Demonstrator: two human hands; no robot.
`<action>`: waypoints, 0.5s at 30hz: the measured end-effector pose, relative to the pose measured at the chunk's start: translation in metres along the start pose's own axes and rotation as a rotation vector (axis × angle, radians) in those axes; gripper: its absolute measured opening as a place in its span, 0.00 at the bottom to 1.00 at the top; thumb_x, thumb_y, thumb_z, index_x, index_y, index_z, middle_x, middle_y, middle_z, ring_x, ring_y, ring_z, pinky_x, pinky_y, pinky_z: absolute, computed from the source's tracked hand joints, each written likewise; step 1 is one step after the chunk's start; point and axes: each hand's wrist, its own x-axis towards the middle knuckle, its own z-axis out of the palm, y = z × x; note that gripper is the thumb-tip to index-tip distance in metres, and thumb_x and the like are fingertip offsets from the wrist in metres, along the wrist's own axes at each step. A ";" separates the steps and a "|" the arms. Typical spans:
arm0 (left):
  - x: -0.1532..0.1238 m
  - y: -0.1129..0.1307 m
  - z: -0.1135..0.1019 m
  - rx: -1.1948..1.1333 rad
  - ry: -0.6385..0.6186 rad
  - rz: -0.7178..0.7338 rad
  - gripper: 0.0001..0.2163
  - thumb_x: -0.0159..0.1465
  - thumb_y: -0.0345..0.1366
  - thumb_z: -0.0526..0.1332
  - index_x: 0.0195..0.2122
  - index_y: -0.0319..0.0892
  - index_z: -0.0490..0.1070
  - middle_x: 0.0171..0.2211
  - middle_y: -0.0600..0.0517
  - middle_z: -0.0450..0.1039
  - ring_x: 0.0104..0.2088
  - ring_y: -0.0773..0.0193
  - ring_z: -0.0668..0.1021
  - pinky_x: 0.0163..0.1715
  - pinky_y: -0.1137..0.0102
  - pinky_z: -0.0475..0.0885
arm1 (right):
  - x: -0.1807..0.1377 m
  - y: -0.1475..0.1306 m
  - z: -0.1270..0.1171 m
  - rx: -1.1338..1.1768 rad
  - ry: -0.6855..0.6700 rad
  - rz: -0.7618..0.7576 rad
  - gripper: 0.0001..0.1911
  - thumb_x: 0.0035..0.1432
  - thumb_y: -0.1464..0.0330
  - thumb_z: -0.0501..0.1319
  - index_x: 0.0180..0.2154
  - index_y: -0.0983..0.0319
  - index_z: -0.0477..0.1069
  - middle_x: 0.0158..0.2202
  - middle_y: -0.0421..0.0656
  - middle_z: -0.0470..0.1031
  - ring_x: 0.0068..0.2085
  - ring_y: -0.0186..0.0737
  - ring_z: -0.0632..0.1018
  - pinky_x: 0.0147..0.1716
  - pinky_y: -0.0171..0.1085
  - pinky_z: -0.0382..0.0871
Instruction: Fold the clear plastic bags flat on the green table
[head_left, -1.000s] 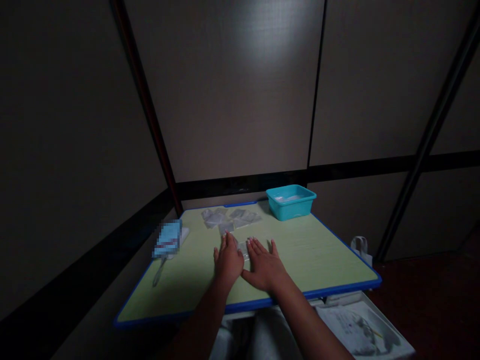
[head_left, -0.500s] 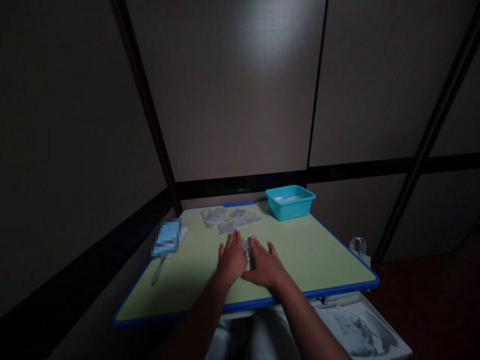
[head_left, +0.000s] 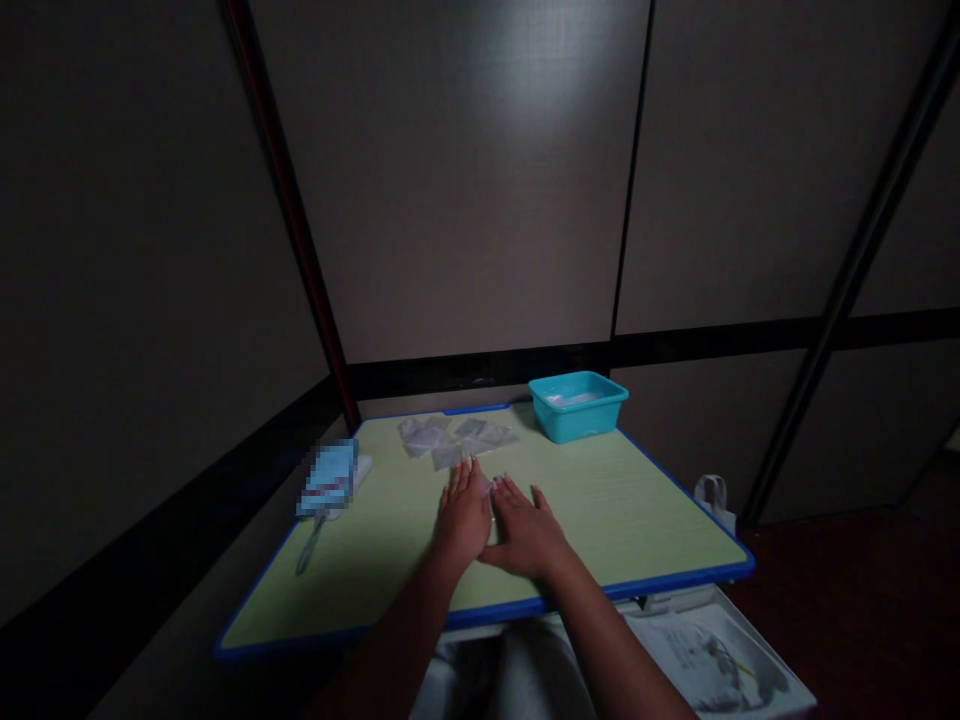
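Note:
My left hand [head_left: 463,512] lies flat on the pale green tabletop [head_left: 637,500], fingers stretched forward. Beside it, on the right, my right hand [head_left: 527,530] is also laid flat with its fingers extended and thumb toward the left hand. A small clear plastic bag [head_left: 488,489] shows in the narrow gap between the hands; most of it is covered by them. Just beyond my fingertips, several clear plastic bags [head_left: 426,437] are spread out, some overlapping.
At the back right stands a turquoise basin [head_left: 581,420] with clear plastic inside. A light blue, blurred-out object [head_left: 330,478] with a strap lies at the left edge. Below the table's right front, an open drawer [head_left: 720,660] holds assorted items. A white bag [head_left: 715,503] is beyond the right edge.
The right hand has moved slightly closer to the left, covering more of the plastic bag between them. The whole view has shifted a little.

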 end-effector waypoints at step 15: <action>0.007 0.011 0.002 -0.020 -0.081 -0.049 0.27 0.63 0.30 0.43 0.63 0.36 0.35 0.63 0.43 0.39 0.62 0.61 0.45 0.59 0.61 0.48 | -0.004 -0.007 -0.005 -0.049 -0.013 0.004 0.40 0.50 0.53 0.51 0.61 0.64 0.46 0.63 0.49 0.44 0.63 0.43 0.42 0.57 0.53 0.27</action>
